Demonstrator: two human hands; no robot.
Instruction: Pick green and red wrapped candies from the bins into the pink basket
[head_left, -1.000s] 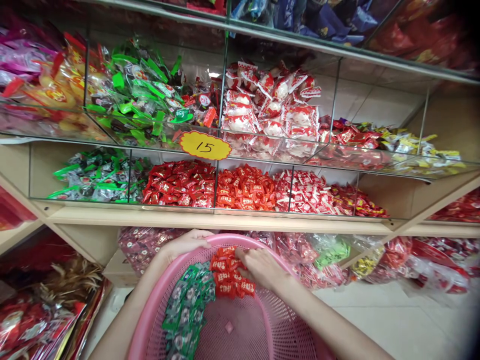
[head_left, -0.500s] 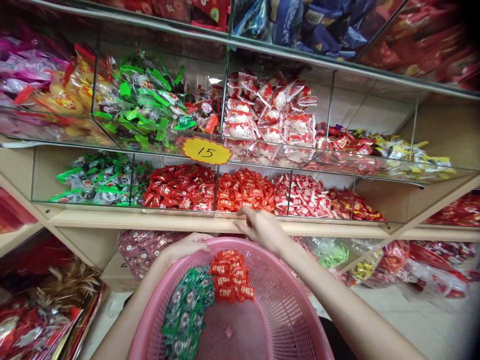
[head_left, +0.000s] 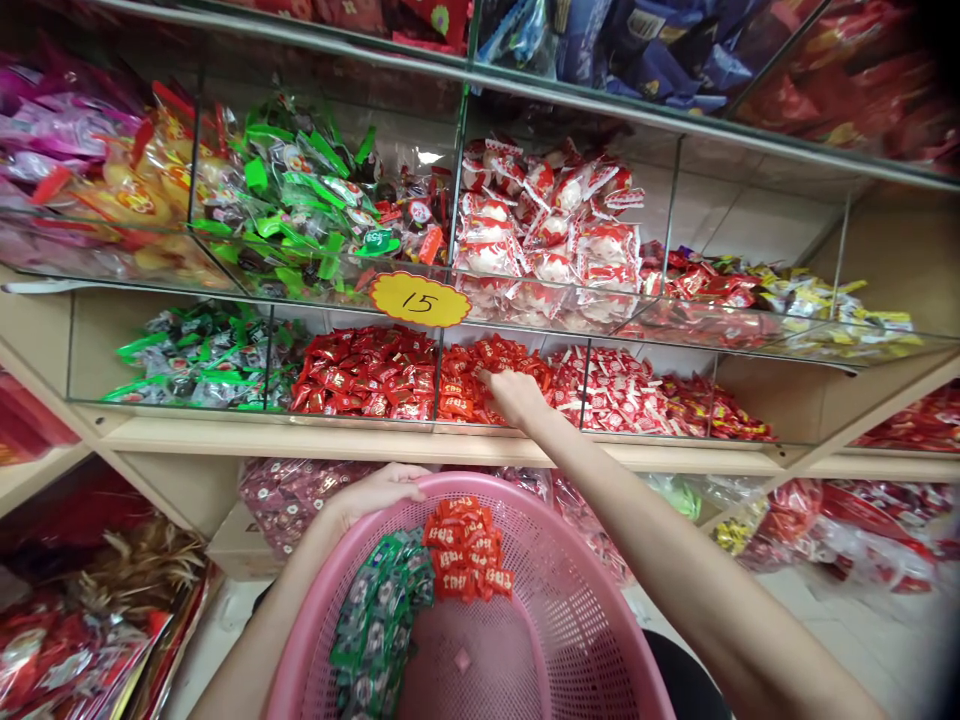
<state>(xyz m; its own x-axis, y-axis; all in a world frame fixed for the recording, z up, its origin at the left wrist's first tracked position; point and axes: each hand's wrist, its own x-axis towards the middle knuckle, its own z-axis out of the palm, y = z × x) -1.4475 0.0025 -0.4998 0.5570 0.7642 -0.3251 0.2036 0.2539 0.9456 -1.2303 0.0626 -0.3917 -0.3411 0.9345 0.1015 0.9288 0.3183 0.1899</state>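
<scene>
My left hand (head_left: 375, 492) grips the far rim of a pink plastic basket (head_left: 570, 590) held in front of me. Inside the basket lie a heap of green-wrapped candies (head_left: 375, 620) and a heap of orange-red wrapped candies (head_left: 469, 550). My right hand (head_left: 514, 395) reaches up into the glass bin of orange-red candies (head_left: 465, 385) on the lower shelf. Its fingers curl down into the pile; what they hold, if anything, is hidden.
A yellow price tag reading 15 (head_left: 420, 298) hangs on the glass front. Neighbouring bins hold dark red candies (head_left: 360, 375), green ones (head_left: 202, 355) and red-and-white ones (head_left: 622, 390). Bagged sweets (head_left: 300, 495) sit under the wooden shelf (head_left: 225, 435).
My right hand has left the orange-red candies in the basket, risen past the shelf edge and gone into the orange-red candy bin. My left hand stays on the basket rim.
</scene>
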